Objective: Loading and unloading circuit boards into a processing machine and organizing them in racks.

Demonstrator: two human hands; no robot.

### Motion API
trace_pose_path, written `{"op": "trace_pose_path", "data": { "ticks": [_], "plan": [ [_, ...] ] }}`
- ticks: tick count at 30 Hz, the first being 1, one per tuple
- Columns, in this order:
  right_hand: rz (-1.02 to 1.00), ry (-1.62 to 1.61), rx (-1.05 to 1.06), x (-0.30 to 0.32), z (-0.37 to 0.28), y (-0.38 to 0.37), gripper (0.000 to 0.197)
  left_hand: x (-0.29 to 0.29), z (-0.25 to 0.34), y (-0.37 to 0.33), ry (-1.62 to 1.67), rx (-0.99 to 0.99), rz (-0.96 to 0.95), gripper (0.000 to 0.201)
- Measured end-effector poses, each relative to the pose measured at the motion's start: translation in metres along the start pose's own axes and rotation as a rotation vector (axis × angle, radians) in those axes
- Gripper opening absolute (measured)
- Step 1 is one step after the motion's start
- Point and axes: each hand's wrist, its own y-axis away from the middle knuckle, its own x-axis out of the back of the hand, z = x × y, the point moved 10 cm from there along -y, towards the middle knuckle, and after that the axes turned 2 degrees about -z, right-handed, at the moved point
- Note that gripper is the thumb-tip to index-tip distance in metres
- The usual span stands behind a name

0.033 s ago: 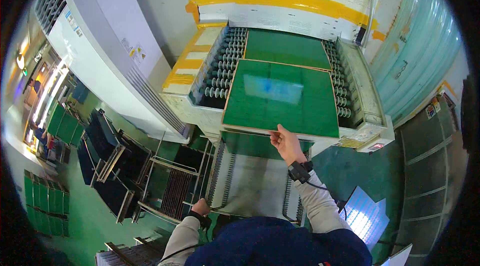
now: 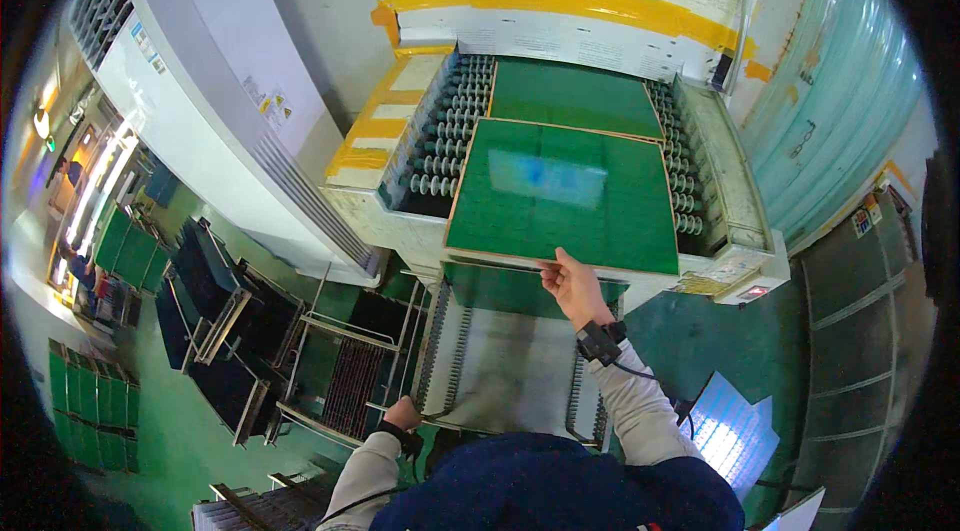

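A green panel (image 2: 560,201) with a thin copper-coloured rim lies tilted at the front of a roller conveyor. Its near edge is between the fingertips of my right hand (image 2: 575,288), closed in a pinch. Behind it a second green panel (image 2: 578,96) rests on the rollers, partly covered by the first. Below the conveyor's front stands a slotted rack (image 2: 515,346) with toothed sides; another green panel (image 2: 490,286) stands upright at its far end. My left hand (image 2: 403,415) is closed at the rack's near left corner, around its metal frame.
Conveyor rollers (image 2: 437,163) show on both sides of the panels. At left is a tall white cabinet (image 2: 215,101), with metal racks (image 2: 350,361) and dark panels on the green floor. Pale reflective sheets (image 2: 735,431) lie at lower right, near a grey partition (image 2: 860,331) and clear plastic curtain (image 2: 825,81).
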Motion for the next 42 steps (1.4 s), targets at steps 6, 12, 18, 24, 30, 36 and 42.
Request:
{"op": "trace_pose_path", "data": {
  "ticks": [6, 12, 18, 24, 30, 36, 42],
  "plan": [
    [0.000, 0.001, 0.003, -0.006, -0.002, -0.012, 0.020, -0.008, -0.009, -0.023, -0.061, -0.089, -0.002, 0.034],
    [0.027, -0.002, 0.017, 0.004, -0.008, -0.015, 0.020, 0.029, 0.015, 0.019, 0.106, 0.227, -0.076, 0.035],
    [0.006, 0.006, 0.026, -0.003, -0.007, -0.017, 0.022, 0.042, 0.024, 0.033, 0.095, 0.151, -0.037, 0.034],
    [0.000, 0.006, 0.019, -0.005, -0.008, -0.020, 0.019, 0.030, 0.011, 0.016, 0.122, 0.132, 0.007, 0.032],
    [0.005, 0.018, 0.013, -0.004, -0.009, -0.023, 0.019, 0.017, 0.003, 0.009, 0.135, 0.150, -0.085, 0.031],
    [-0.003, 0.026, 0.009, -0.002, -0.009, -0.027, 0.022, 0.021, 0.004, 0.013, 0.138, 0.162, -0.073, 0.032],
    [0.029, 0.006, 0.022, 0.009, -0.012, -0.027, 0.022, 0.021, 0.008, 0.005, 0.110, 0.140, -0.050, 0.032]
  ]
}}
